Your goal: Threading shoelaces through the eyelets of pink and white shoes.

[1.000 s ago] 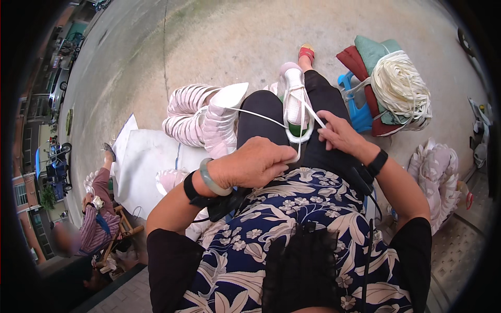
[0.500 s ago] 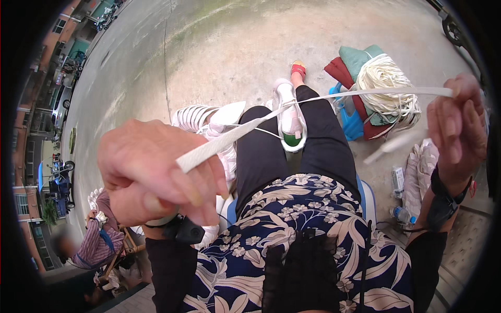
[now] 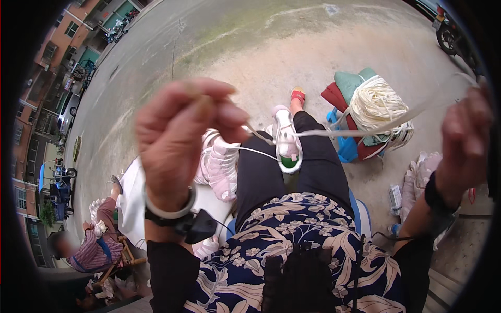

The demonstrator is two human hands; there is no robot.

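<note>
A pink and white sneaker (image 3: pixel 285 136) with a green inside rests between my thighs, toe pointing away from me. White shoelace (image 3: pixel 334 133) runs from its upper to both sides. My left hand (image 3: pixel 180 130), raised left of the sneaker, is closed in a pinch; a short stretch of lace leads to its fingertips. Far to the right, my right hand (image 3: pixel 464 143) is closed on the long stretch of lace, which is pulled across above my knee and blurred near the fingers. Another thin lace strand loops from the sneaker's left side over my left thigh.
Several pink and white sneakers (image 3: pixel 222 175) lie on a white surface at my left. A coil of white laces (image 3: pixel 378 101) tops red and green cloth on a blue stool (image 3: pixel 347 152) at right. More shoes (image 3: pixel 420 180) lie near my right forearm. Another person (image 3: pixel 96 245) sits far left.
My left hand has moved up and away from me, its wide lace stretch no longer showing in front of it. My right hand has dropped lower. The view has shifted slightly.
</note>
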